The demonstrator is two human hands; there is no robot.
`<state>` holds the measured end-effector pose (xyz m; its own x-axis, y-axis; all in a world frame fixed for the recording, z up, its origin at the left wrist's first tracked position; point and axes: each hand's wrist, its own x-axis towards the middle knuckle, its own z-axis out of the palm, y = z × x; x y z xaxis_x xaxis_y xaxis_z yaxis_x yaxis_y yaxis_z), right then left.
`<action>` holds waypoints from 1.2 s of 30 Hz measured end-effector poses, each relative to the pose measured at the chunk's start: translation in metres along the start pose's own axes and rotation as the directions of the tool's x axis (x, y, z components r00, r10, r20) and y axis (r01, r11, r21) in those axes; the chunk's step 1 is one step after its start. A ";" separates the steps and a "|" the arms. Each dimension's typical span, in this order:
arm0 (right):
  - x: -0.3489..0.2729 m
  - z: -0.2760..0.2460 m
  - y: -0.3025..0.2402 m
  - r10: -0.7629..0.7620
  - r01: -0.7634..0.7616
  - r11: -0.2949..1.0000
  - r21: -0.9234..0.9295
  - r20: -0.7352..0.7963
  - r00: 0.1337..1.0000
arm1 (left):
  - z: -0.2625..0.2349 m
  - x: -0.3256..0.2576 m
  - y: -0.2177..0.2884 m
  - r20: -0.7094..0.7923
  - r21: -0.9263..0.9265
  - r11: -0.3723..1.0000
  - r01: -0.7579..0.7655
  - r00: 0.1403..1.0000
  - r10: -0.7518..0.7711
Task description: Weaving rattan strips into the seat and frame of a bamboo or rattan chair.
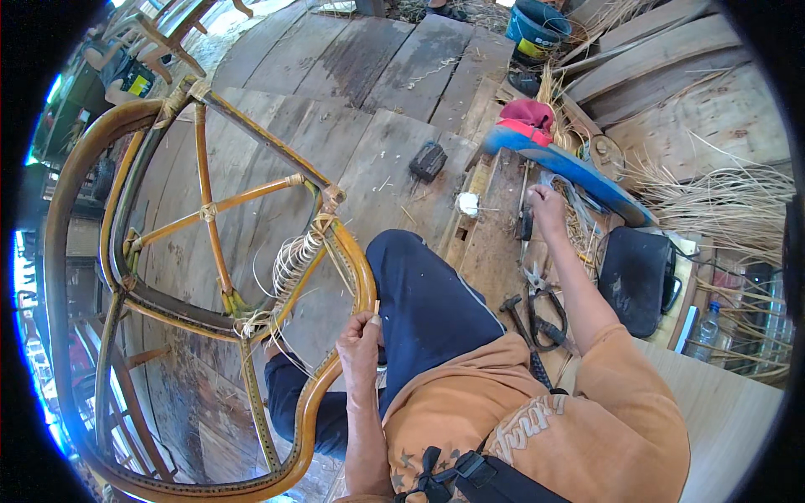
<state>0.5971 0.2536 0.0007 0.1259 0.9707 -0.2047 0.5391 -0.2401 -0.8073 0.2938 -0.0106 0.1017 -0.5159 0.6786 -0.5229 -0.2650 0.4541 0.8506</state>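
A curved rattan chair frame (pixel 314 419) with crossed poles leans at my left, beside my leg. My left hand (pixel 360 342) is closed at the frame's right rim, pinching a short pale strip (pixel 376 308) that pokes up past the fingers. A loose coil of pale rattan strip (pixel 295 264) hangs on the frame, with loose ends trailing below. My right hand (pixel 547 208) is closed above the wooden bench at the right. Beside its fingers is a dark-handled tool (pixel 527 225); whether the fingers grip it cannot be made out.
Pliers (pixel 534 279), a hammer (pixel 516 314) and other tools lie near my right hip. A white lump (pixel 468 204) sits on the bench's left side. Farther out are a dark block (pixel 428 161), a red cloth (pixel 528 119), a bucket (pixel 537 32), a black case (pixel 635 272) and rattan strands (pixel 713 197).
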 end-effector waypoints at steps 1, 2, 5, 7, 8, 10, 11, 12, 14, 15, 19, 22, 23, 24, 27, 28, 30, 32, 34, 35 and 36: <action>-0.001 0.005 -0.006 -0.001 0.001 1.000 -0.001 0.007 1.000 | 0.001 0.001 0.001 -0.006 -0.001 1.000 0.003 1.000 -0.003; -0.002 0.013 -0.012 -0.106 0.108 0.993 -0.052 0.049 0.993 | 0.002 0.001 0.003 -0.005 -0.010 1.000 -0.004 1.000 0.004; -0.011 0.040 -0.028 -0.319 0.345 0.925 -0.159 0.168 0.933 | -0.001 0.004 0.004 -0.009 -0.031 1.000 -0.003 1.000 0.003; -0.026 0.051 -0.040 -0.409 0.449 0.750 -0.486 0.193 0.892 | -0.001 0.005 0.005 -0.011 -0.044 0.999 0.005 1.000 -0.005; -0.032 0.055 -0.045 -0.379 0.403 0.734 -0.547 0.163 0.911 | 0.000 0.005 0.007 -0.006 -0.083 0.996 0.028 1.000 -0.029; -0.025 0.059 -0.037 -0.300 0.377 0.742 -0.554 0.228 0.926 | 0.000 0.005 0.008 -0.001 -0.123 0.991 0.051 0.999 -0.051; -0.022 0.058 -0.034 -0.217 0.346 0.749 -0.565 0.285 0.934 | -0.002 0.006 0.007 0.017 -0.141 0.988 0.063 0.998 -0.062; -0.020 0.057 -0.029 -0.218 0.347 0.749 -0.565 0.285 0.934 | -0.002 0.006 0.006 0.038 -0.159 0.984 0.076 0.997 -0.071; -0.024 0.056 -0.033 -0.277 0.415 0.685 -0.599 0.312 0.909 | -0.002 0.009 0.004 0.030 -0.097 0.992 0.077 0.997 -0.074; -0.026 0.053 -0.035 -0.279 0.418 0.684 -0.598 0.316 0.907 | -0.001 0.011 0.004 0.026 -0.033 0.997 0.077 0.997 -0.076; -0.037 0.042 -0.042 -0.328 0.467 0.678 -0.567 0.335 0.883 | 0.035 0.028 0.021 0.142 0.104 0.993 0.061 0.987 -0.075; -0.027 0.038 -0.030 -0.384 0.506 0.682 -0.528 0.330 0.862 | 0.077 0.058 0.028 0.262 0.078 0.997 0.023 0.964 -0.043; -0.024 0.038 -0.025 -0.382 0.487 0.685 -0.542 0.303 0.873 | 0.093 0.070 0.026 0.289 0.073 0.997 0.023 0.956 -0.043; -0.026 0.042 -0.022 -0.390 0.502 0.679 -0.536 0.316 0.865 | 0.104 0.081 0.024 0.311 0.072 0.997 0.024 0.949 -0.045; -0.041 0.050 -0.026 -0.336 0.503 0.661 -0.558 0.379 0.862 | 0.123 0.099 0.026 0.267 0.112 0.993 0.033 0.962 -0.062; -0.049 0.044 -0.039 -0.329 0.495 0.682 -0.538 0.379 0.865 | 0.126 0.104 0.024 0.259 0.109 0.993 0.037 0.964 -0.064; -0.051 0.041 -0.053 -0.320 0.489 0.705 -0.514 0.385 0.866 | 0.127 0.112 0.020 0.240 0.066 0.994 0.090 0.965 -0.103; -0.041 0.037 -0.055 -0.346 0.469 0.714 -0.520 0.321 0.882 | 0.129 0.116 0.027 0.248 0.027 0.987 0.156 0.956 -0.158; -0.036 0.039 -0.049 -0.307 0.489 0.695 -0.527 0.398 0.865 | 0.130 0.119 0.029 0.255 -0.012 0.976 0.216 0.945 -0.206; -0.034 0.040 -0.048 -0.269 0.513 0.676 -0.529 0.470 0.841 | 0.131 0.121 0.028 0.254 -0.019 0.974 0.224 0.944 -0.212; -0.033 0.038 -0.048 -0.269 0.512 0.676 -0.529 0.470 0.841 | 0.132 0.122 0.027 0.254 -0.026 0.973 0.231 0.943 -0.217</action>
<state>0.5357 0.2331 0.0246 -0.4308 0.8765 -0.2151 0.8699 0.3397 -0.3577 0.3310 0.1606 0.0531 -0.2223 0.6878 -0.6911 -0.3982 0.5829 0.7082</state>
